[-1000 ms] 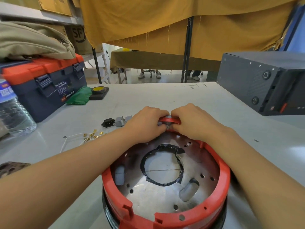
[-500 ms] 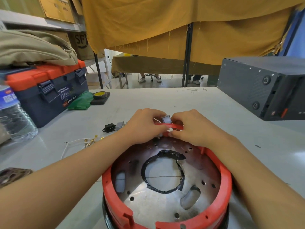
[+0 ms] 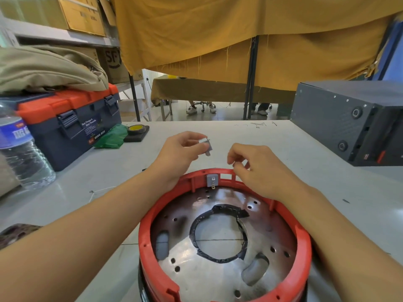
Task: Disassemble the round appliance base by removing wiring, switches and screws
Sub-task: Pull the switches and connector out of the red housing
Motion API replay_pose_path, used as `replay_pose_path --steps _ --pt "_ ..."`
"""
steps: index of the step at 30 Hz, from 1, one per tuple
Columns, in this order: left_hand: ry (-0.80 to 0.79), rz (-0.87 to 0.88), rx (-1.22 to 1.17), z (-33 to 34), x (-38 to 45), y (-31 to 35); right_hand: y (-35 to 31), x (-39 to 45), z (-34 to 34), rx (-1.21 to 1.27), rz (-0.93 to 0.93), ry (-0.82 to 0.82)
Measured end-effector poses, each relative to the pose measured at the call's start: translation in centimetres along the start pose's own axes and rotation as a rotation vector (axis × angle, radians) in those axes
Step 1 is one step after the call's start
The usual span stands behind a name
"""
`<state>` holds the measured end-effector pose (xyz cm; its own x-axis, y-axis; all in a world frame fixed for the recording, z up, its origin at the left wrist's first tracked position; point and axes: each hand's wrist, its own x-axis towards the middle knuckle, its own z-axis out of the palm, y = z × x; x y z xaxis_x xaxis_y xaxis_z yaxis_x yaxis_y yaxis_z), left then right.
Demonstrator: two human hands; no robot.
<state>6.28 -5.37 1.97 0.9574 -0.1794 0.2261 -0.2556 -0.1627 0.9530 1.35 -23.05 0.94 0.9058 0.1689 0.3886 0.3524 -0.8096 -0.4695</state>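
Head view: your left hand pinches a small grey switch above the table, just beyond the far rim of the red round base. Your right hand hovers over that rim, fingers loosely curled; whether they hold anything, you can't tell. A second grey switch sits in the rim's far wall. Toolbox far left of the base.

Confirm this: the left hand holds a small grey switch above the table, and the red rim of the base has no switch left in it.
Not quite. The left hand does pinch a small grey switch above the table, but the head view shows another grey switch seated in the far side of the red rim.
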Motion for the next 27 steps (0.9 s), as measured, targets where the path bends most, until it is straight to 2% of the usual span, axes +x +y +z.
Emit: replay_pose_path --steps 3,9,13,18,27 --pt "0.001 -0.001 0.059 -1.7 0.3 -0.1 -0.2 -0.1 -0.1 -0.019 -0.016 -0.008" --pt "-0.17 0.034 0.736 -7.0 1.0 -1.5 -0.3 -0.1 -0.1 -0.047 -0.033 -0.039" --pt "-0.214 0.032 0.989 -8.8 0.8 -2.7 -0.3 0.0 0.0 -0.049 -0.045 -0.037" --pt "-0.27 0.051 1.159 -8.5 0.4 -3.9 -0.3 -0.2 0.0 -0.058 -0.041 -0.045" --pt "-0.175 0.01 1.119 -8.6 0.6 -4.1 -0.6 -0.2 0.0 -0.079 -0.01 -0.142"
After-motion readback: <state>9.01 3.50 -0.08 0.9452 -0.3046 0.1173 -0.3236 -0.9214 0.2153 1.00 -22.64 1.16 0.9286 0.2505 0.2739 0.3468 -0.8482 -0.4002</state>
